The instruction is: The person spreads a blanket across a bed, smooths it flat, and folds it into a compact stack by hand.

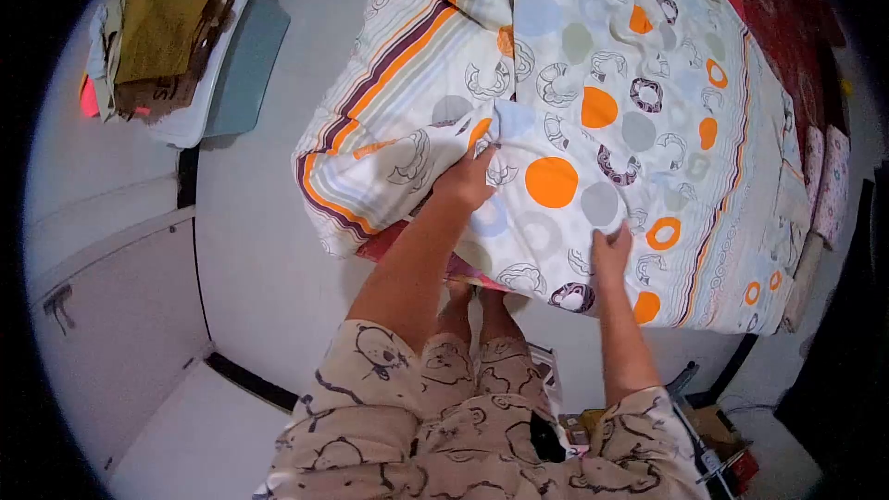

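Plainly, in the head view, the patterned cover takes up the middle and upper right of the frame, lying loosely with its front edge hanging toward the person's legs. Near the centre, the left hand has its fingers closed on a fold, and the cloth puckers and stands up around the grip; the bunching suggests a pinch of loose fabric rather than a flat palm. Lower and to the right, the right hand has thumb and fingers drawn together on the cloth near that front edge, though the exact bite is too small to tell. With the hands well apart, the stretch between them looks held spread, likely so it does not slump into one heap.

Beneath the cover's lower left edge, red fabric peeks out, apparently a layer under it; more red cloth shows at the upper right. Beside that, floral rolls sit at the right edge. At the upper left, a pale blue bin bears a brownish stack on top, perhaps set there to be off the floor.
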`<state>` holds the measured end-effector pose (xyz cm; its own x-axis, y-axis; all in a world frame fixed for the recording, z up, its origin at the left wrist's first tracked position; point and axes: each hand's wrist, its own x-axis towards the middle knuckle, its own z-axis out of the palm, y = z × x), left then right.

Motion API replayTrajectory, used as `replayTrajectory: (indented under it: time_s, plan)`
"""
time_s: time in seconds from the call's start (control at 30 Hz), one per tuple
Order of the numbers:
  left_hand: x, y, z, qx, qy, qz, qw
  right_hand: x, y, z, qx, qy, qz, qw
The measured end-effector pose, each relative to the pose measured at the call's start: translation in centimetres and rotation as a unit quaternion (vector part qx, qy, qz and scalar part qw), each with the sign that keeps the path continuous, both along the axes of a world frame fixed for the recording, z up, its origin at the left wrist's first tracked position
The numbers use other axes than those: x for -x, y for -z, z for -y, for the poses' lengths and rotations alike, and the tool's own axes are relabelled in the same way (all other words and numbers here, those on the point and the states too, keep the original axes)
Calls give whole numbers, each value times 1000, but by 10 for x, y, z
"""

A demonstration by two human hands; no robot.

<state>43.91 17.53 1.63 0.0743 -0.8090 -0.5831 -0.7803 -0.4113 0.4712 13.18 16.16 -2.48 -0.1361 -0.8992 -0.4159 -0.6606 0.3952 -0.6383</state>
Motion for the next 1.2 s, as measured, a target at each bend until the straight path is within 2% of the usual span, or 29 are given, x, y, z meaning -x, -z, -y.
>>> replayTrajectory:
  time_s: [0.03,0.1,0.17,0.2,0.23,0.27,0.37,0.4,0.47,0.5,0.57,0.63,0.7,0.77,0.83,0.9,0.93,0.97,1.0,1.03,1.07,1.1,1.13,1.2]
  plan:
    - [0,4,-5,-6,-1,0,1000,-12,13,-16,113,-34,-10,993]
    - [-3,13,-11,74,-3,-42,996,-54,-3,-16,156,-32,84,984]
    - [1,2,-18,88,8,-22,996,-84,-39,5,143,-116,-3,983]
    - [1,-1,-28,149,42,3,988,-89,-45,22,143,-109,2,984]
    - [3,-5,-42,205,75,26,975,-92,-50,36,63,-163,-65,982]
    - [8,-9,-64,218,48,29,974,-93,-52,42,-20,-215,-130,968]
    - [14,-6,-135,232,-58,42,970,-92,-54,60,-43,-219,-159,962]
    - [9,-2,-149,232,-52,51,970,-89,-52,61,-36,-240,-150,958]
    - [2,0,-167,154,-311,117,931,-88,-51,55,-25,-270,-140,952]
    - [-3,3,-168,150,-310,119,931,-86,-50,53,-11,-303,-138,943]
    - [-17,15,-161,230,-136,266,926,-89,-47,49,-14,-308,-162,937]
    - [-34,36,-152,235,-85,306,918,-92,-46,45,-21,-316,-191,929]
    - [-48,33,-120,236,-107,340,904,-95,-44,44,-26,-301,-185,935]
    - [-62,24,-91,248,-126,299,913,-92,-41,37,-7,-302,-206,931]
    - [-74,12,-80,264,-134,268,917,-87,-33,28,81,-297,-207,929]
    - [-89,-6,-82,188,28,257,947,-78,-27,23,92,-287,-168,938]
    - [-90,-23,-92,117,92,290,946,-73,-25,22,103,-274,-128,947]
    - [-84,-51,-106,123,135,296,938,-68,-25,20,107,-268,-120,950]
    - [-85,-67,-123,83,161,310,933,-62,-27,18,103,-283,-65,951]
    - [-87,-73,-140,-17,171,330,928,-58,-31,16,102,-296,-10,950]
    - [-87,-72,-166,-20,213,358,909,-55,-37,10,108,-288,-3,952]
    - [-78,-75,-177,-119,226,341,905,-51,-44,2,112,-330,-61,935]
    - [-59,-86,-174,-151,232,325,904,-47,-48,-3,116,-373,-120,913]
    - [-48,-58,-188,-172,188,346,903,-37,-42,-12,99,-380,-142,909]
